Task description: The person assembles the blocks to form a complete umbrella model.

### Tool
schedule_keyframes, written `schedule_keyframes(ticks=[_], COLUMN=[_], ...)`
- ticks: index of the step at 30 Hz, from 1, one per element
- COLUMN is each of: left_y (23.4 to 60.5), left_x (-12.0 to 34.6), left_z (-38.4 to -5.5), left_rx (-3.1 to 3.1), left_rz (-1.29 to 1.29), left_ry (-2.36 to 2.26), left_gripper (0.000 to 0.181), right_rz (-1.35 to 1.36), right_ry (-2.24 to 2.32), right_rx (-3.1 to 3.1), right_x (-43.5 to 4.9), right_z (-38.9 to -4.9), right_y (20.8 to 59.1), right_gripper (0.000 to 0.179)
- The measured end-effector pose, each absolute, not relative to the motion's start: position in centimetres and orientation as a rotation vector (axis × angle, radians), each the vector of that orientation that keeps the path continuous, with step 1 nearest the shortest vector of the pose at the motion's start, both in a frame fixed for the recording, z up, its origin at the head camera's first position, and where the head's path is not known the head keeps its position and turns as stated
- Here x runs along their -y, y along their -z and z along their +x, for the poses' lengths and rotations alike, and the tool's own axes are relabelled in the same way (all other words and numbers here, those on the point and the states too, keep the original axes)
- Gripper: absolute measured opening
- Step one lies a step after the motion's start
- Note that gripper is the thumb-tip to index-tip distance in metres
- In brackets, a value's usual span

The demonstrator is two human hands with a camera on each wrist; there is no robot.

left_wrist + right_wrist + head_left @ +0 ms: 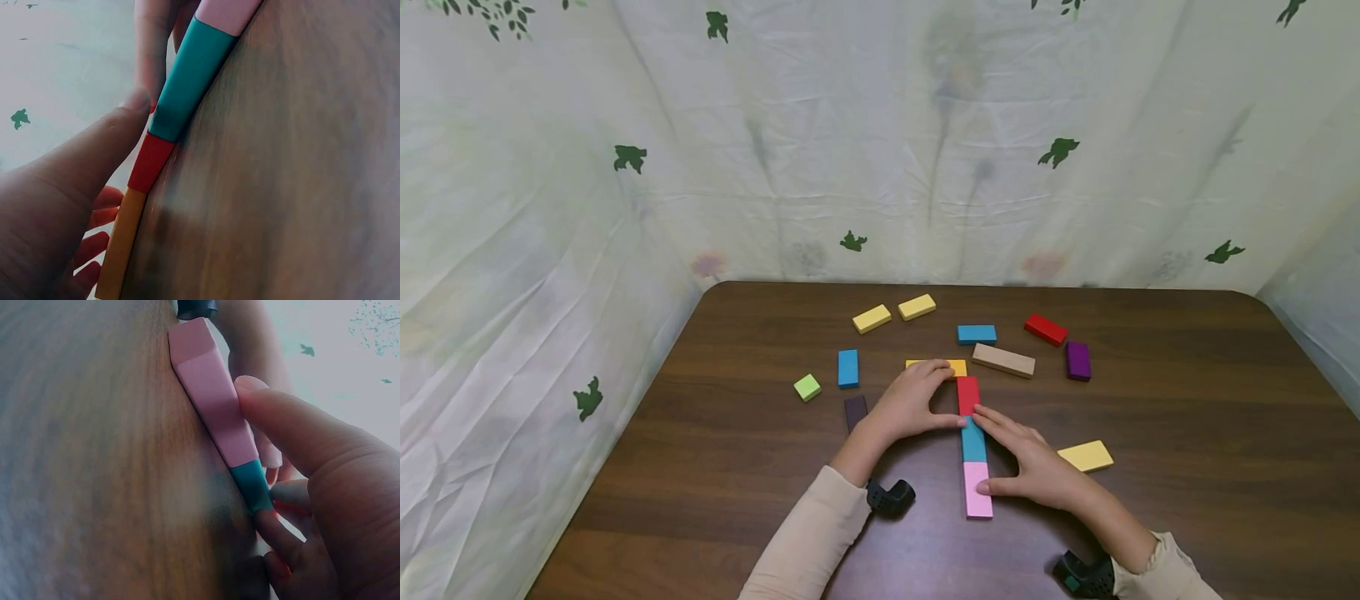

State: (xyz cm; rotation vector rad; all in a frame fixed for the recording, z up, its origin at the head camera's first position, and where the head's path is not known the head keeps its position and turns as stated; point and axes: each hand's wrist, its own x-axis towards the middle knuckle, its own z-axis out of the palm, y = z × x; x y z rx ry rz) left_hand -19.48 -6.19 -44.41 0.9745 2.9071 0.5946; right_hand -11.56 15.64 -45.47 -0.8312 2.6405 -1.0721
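Observation:
In the head view, a red block (967, 395), a blue block (973, 440) and a pink block (977, 490) lie end to end in a straight row. Crosswise at the row's far end is a yellow-orange block (958, 367), partly hidden by my left hand (912, 404). That hand's fingers reach to the yellow-orange block, while its thumb touches near the red-blue joint. My right hand (1033, 462) spreads along the row's right side, fingertips by the red-blue joint and thumb on the pink block. Neither hand is curled round a block. The right wrist view shows the thumb against the pink block (209, 400).
Around the row lie loose blocks: several pale yellow ones (872, 319), two blue (847, 368), a light green cube (807, 387), a dark one (855, 412) beside my left wrist, a beige one (1003, 361), a red one (1046, 329) and a purple one (1078, 361). A curtain (880, 150) hangs behind the table.

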Motion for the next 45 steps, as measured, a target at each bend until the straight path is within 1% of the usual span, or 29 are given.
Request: schedule_keyframes(ticks=[18,27,35,45], left_y=[45.3,45.4,45.3,45.1], left_x=[6.5,6.4,6.4,6.5], left_z=[-19.2,-19.2,-19.3,-19.2], left_rx=[-2.924,-2.927,-2.927,-2.91], left_rz=[0.975,0.982,0.986,0.977], left_ry=[-0.622,-0.648,-0.65,-0.664], left_gripper=[0.08,0.079,0.079,0.079], right_rz=[-0.846,-0.807,-0.773,-0.753], right_ry=[1.093,1.186,1.246,1.251], right_rx=[-2.635,-2.62,-2.6,-2.66], right_x=[-15.5,-15.4,-15.3,-15.3], right_z=[-11.4,-11.3,-11.6,-12.3], right_y=[45.6,45.1,43.9,41.2], right_gripper=[0.086,0.078,0.079,0.081])
